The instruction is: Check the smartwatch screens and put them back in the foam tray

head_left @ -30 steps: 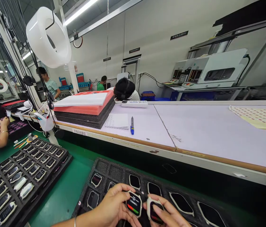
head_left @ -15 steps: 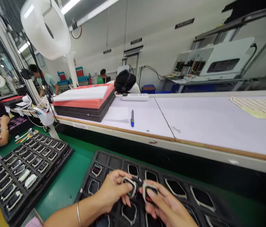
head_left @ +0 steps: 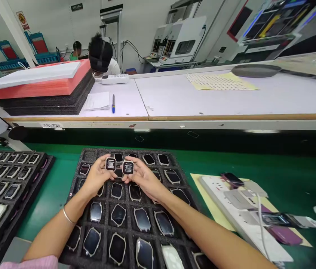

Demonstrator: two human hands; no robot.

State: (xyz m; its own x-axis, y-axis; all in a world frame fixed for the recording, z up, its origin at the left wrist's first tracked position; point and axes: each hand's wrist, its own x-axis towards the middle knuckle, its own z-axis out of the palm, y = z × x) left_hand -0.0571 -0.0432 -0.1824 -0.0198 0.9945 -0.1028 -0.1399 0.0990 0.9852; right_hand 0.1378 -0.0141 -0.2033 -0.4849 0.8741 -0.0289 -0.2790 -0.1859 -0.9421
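Between the fingers of my left hand (head_left: 97,175) is a smartwatch case (head_left: 111,164) without a strap, its lit screen showing lines of white text. A second watch case (head_left: 128,167), also lit with text, is gripped by my right hand (head_left: 146,178). Both are held side by side, slightly apart, faces toward me. Beneath them lies a black foam tray (head_left: 106,213) with rows of square pockets. Most visible pockets hold a dark-screened watch case, such as the one (head_left: 118,215) near the middle; one near the front (head_left: 171,257) shows a pale face. My forearms hide part of the tray.
A second foam tray (head_left: 38,172) of watch cases lies at left. At right, a white power strip (head_left: 225,203) with cables sits on yellow paper. The raised shelf (head_left: 169,99) carries foam sheets (head_left: 76,93), a pen (head_left: 113,104) and paper. A person (head_left: 101,56) sits beyond it.
The view has swung right and tilted down, bringing the power strip into sight. Both watch cases are still in my hands, now facing me with lit text on their screens.
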